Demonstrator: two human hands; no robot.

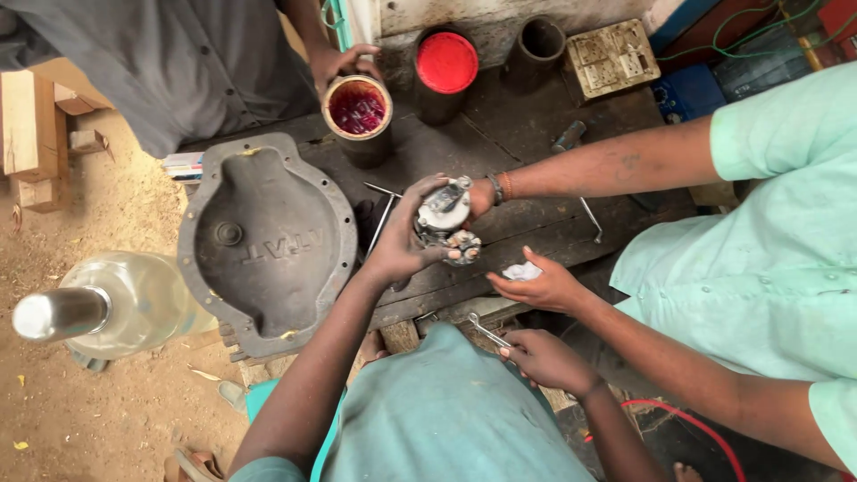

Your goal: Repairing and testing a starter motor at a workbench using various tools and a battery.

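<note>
Left hand (402, 245) wrapped round small grimy grey metal motor part (446, 223) above dark wooden bench (536, 232).
Right hand (544, 357) pinching silver spanner (486, 332). Probably heavy, rigid, greasy; best gripped around the body.

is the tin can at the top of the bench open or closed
Open. The tin can has no lid, and red grease-like contents show inside its rim. Another person's hand holds it from behind. The black can beside it has a red lid on.
</note>
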